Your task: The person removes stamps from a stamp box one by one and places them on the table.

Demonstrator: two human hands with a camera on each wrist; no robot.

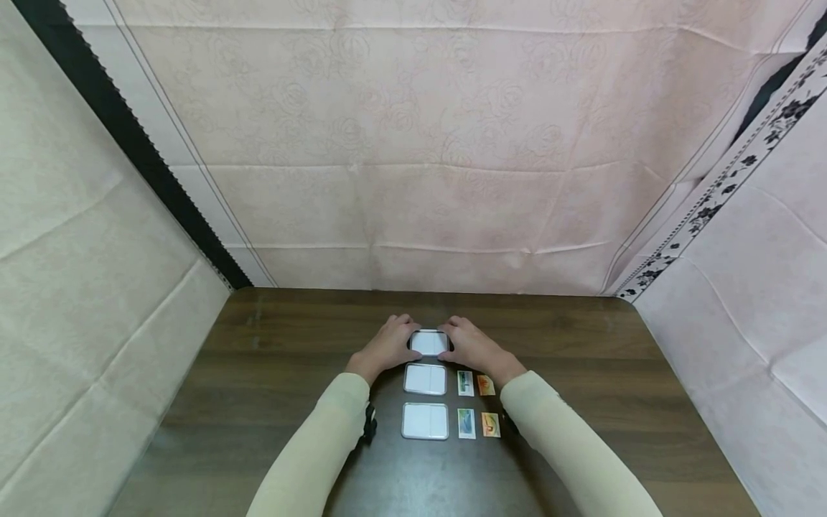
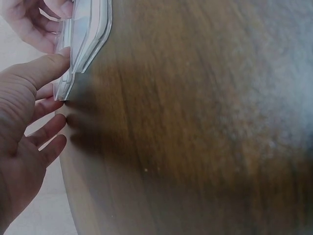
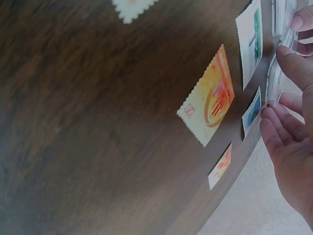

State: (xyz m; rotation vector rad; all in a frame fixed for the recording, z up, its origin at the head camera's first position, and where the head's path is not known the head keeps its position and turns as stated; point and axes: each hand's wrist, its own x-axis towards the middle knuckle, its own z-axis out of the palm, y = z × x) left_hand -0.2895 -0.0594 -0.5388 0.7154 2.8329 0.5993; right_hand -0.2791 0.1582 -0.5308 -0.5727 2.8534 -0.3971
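Three clear, flat plastic cases with white insides form a column on the table. My left hand (image 1: 390, 343) holds the left side of the far case (image 1: 429, 342), thumb at the near edge and fingers toward the far edge. On the opposite side, my right hand (image 1: 474, 346) pinches the same case in a mirrored grip. In the left wrist view, the left thumb (image 2: 51, 68) lies against the case's rim while the lower fingers spread loosely. Closer to me lie the middle case (image 1: 425, 379) and the near case (image 1: 425, 421).
Right of the cases lie several postage stamps: a green-blue stamp (image 1: 465, 383) and an orange stamp (image 1: 486, 385) in one row, a blue stamp (image 1: 466, 424) and another orange stamp (image 1: 490, 425) nearer. The brown wooden table (image 1: 291, 431) ends at hanging pale cloth (image 1: 413, 215).
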